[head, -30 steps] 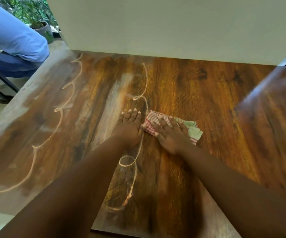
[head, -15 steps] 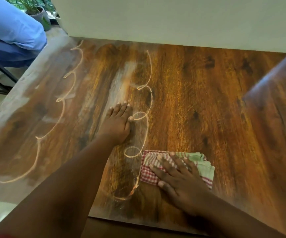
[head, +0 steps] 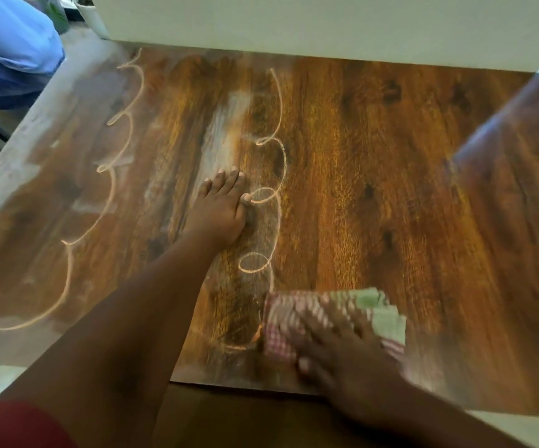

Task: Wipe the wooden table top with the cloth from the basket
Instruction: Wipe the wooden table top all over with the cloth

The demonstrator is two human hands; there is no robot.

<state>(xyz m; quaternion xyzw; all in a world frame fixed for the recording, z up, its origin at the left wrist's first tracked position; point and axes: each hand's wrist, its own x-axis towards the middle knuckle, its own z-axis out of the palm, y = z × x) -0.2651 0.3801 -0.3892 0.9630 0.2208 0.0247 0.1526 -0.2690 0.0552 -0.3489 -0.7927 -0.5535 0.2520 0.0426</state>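
A folded cloth point(head: 381, 315), red-checked on the left and green-checked on the right, lies near the front edge of the wooden table top point(head: 374, 163). My right hand point(head: 336, 350) presses flat on it with fingers spread; the hand is blurred by motion. My left hand point(head: 221, 208) rests flat on the wood at mid-table, fingers straight and together. Two looping chalk lines run front to back: one point(head: 276, 176) just right of my left hand, reaching down to the cloth, the other point(head: 109, 195) further left.
A pale wall point(head: 326, 24) stands along the table's far edge. A person in a blue shirt point(head: 6, 50) sits past the far left corner, with potted plants point(head: 90, 11) behind. A glossy reflection covers the table's right part.
My right hand has dragged the cloth from mid-table toward me, down to the front edge, rubbing away part of the chalk line. My left hand has stayed planted on the wood.
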